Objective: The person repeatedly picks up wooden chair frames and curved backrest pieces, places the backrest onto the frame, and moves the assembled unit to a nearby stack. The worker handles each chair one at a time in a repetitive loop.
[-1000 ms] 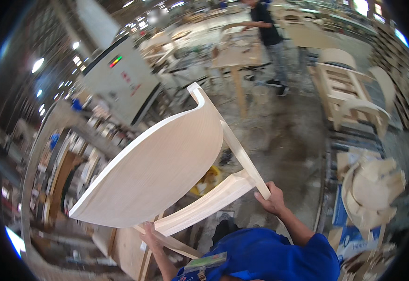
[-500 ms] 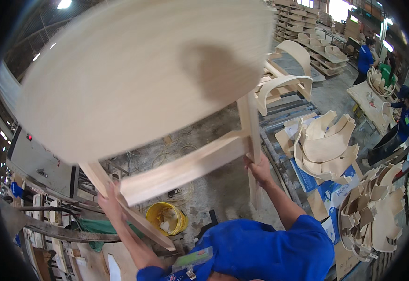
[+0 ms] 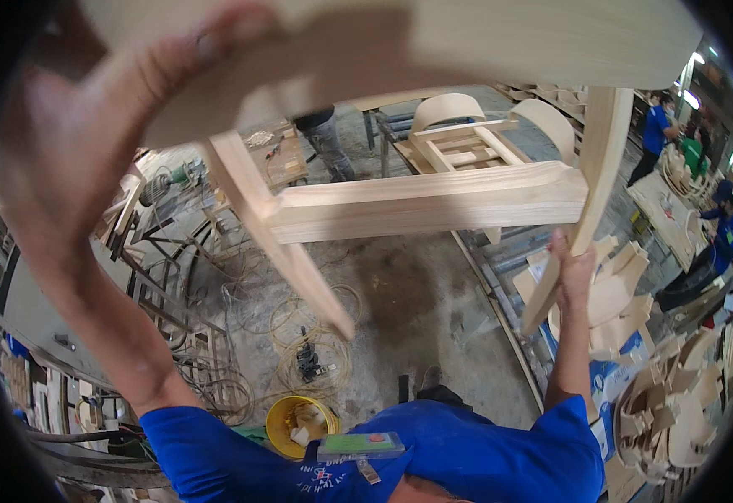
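I hold up a pale wooden chair back frame, with a wide curved backrest panel (image 3: 517, 42) cut off by the top of the view. Two legs run down from the panel, joined by a thick crossrail (image 3: 434, 203). My left hand (image 3: 90, 126), large and close at the upper left, grips the panel's left edge, its thumb lying along the face; the other fingers are mostly hidden. My right hand (image 3: 575, 272) is closed round the right leg (image 3: 601, 159) just below the crossrail. Nothing touches the lower end of the left leg (image 3: 299, 272).
A yellow bucket (image 3: 278, 436) with scraps stands on the concrete floor near coiled hoses (image 3: 287, 335). Wooden chair frames (image 3: 467, 138) sit on rollers at the back; curved wooden parts (image 3: 673, 402) are stacked at right. Co-workers (image 3: 723, 230) stand at the far right; another person's legs (image 3: 326, 147) show behind.
My left hand has moved from the left leg up to the panel's edge. The frame has shifted up and to the right, with my right hand still on its right leg.
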`<move>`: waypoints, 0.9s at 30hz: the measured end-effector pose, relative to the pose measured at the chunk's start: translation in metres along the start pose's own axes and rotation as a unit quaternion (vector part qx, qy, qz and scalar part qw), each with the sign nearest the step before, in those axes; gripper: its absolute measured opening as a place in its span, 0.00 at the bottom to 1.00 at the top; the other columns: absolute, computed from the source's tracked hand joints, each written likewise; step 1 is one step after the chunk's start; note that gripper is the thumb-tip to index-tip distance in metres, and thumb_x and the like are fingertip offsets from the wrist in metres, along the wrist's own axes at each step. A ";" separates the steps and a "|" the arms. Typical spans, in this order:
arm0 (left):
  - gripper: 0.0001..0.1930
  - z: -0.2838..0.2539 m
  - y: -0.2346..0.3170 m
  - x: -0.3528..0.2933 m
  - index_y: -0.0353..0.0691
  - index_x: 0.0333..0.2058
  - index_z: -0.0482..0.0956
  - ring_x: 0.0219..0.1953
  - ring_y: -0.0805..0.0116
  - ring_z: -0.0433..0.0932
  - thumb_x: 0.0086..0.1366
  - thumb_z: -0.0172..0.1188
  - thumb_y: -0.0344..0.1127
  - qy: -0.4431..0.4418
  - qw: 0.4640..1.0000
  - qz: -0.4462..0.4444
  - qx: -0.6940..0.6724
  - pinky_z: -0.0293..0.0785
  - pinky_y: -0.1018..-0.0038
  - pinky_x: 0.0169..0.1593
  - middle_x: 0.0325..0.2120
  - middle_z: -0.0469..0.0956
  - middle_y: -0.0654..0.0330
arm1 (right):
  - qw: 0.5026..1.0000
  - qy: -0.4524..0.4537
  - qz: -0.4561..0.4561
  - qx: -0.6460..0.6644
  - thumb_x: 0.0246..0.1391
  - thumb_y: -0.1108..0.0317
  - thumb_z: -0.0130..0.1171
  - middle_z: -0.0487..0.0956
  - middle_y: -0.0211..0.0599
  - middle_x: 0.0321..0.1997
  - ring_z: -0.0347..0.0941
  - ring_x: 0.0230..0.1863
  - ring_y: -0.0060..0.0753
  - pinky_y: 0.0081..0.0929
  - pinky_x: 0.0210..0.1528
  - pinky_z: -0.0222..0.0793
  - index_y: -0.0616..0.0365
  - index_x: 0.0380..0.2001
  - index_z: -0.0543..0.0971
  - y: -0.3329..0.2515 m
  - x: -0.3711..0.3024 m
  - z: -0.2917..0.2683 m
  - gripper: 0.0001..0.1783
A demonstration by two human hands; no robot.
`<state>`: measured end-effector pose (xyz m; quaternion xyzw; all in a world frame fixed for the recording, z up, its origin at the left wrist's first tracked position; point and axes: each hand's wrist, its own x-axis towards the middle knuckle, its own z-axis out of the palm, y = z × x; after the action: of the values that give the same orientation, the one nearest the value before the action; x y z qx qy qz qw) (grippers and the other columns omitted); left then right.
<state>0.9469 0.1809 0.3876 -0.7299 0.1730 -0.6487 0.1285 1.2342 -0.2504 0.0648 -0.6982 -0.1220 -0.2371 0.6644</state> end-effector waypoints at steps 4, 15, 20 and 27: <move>0.36 0.016 -0.032 -0.009 0.34 0.60 0.77 0.54 0.62 0.79 0.59 0.78 0.48 -0.146 0.937 -0.295 -0.118 0.72 0.63 0.62 0.51 0.82 0.50 | 0.982 -0.028 -0.106 -0.154 0.56 0.58 0.75 0.79 0.28 0.33 0.73 0.36 0.24 0.26 0.42 0.72 0.60 0.48 0.80 -0.039 0.053 0.044 0.24; 0.22 0.165 -0.061 -0.151 0.29 0.47 0.84 0.43 0.70 0.82 0.69 0.70 0.46 0.112 0.717 -0.629 -0.279 0.77 0.73 0.52 0.42 0.85 0.55 | 0.795 0.215 -0.478 -0.306 0.49 0.62 0.74 0.71 0.58 0.65 0.69 0.65 0.58 0.49 0.66 0.63 0.63 0.66 0.67 -0.105 0.236 0.202 0.43; 0.20 0.199 -0.070 -0.225 0.31 0.45 0.84 0.40 0.74 0.80 0.70 0.68 0.45 0.104 0.647 -0.711 -0.255 0.76 0.75 0.48 0.39 0.85 0.59 | 0.963 -0.243 -0.081 0.083 0.58 0.63 0.67 0.71 0.56 0.64 0.67 0.67 0.47 0.44 0.70 0.61 0.65 0.71 0.58 0.046 0.100 0.275 0.44; 0.13 0.229 -0.154 -0.234 0.34 0.38 0.86 0.29 0.85 0.64 0.72 0.64 0.40 -0.111 0.767 -0.632 -0.018 0.62 0.79 0.32 0.27 0.74 0.73 | 0.911 -0.279 0.143 0.268 0.62 0.67 0.68 0.78 0.36 0.53 0.74 0.54 0.26 0.32 0.58 0.71 0.62 0.61 0.69 0.116 0.087 0.408 0.29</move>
<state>1.1645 0.4100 0.2112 -0.7438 -0.3308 -0.4942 -0.3051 1.4342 0.1291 0.0054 -0.5420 -0.2602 0.1068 0.7919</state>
